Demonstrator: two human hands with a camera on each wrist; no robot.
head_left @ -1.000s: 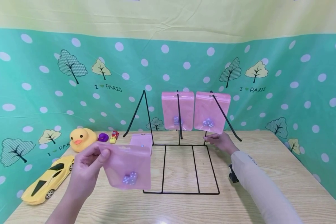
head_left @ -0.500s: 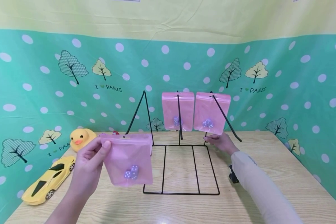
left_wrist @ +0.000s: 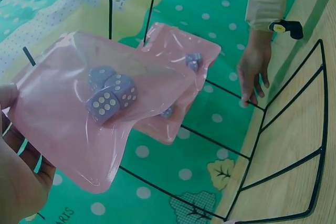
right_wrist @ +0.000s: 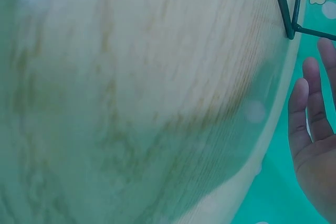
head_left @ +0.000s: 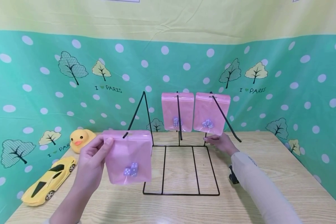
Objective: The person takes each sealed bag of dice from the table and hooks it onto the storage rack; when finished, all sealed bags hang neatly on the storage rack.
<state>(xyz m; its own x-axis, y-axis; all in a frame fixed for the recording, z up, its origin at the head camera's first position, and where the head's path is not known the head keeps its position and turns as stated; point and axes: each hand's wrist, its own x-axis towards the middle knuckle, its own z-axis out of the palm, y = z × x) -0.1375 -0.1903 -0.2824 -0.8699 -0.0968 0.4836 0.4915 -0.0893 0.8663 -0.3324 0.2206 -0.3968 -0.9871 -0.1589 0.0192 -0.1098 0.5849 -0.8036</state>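
At the left of the head view, my left hand (head_left: pixel 91 161) pinches a pink zip bag (head_left: pixel 120 155) by its upper left corner. Purple dice (left_wrist: pixel 113 93) with white dots lie inside it. The tip of the black wire rack's (head_left: pixel 180 194) left prong (head_left: pixel 133 116) shows in front of the bag's top strip. Two similar bags hang from the other prongs, one in the middle (head_left: pixel 169 107) and one on the right (head_left: pixel 207 109). My right hand (head_left: pixel 221 143) holds the rear right upright of the rack between thumb and fingers, just under the right bag.
A yellow toy car (head_left: pixel 50 180) and a yellow rubber duck (head_left: pixel 82 139) stand on the wooden table (head_left: pixel 179 211) at the left. A polka-dot cloth (head_left: pixel 168 68) hangs behind. A black wrist device (head_left: pixel 233 175) shows under the right sleeve.
My left hand has raised the bag so its top meets the left prong's tip. It now covers another pink bag and two small toys seen behind it earlier. The right hand stays put.
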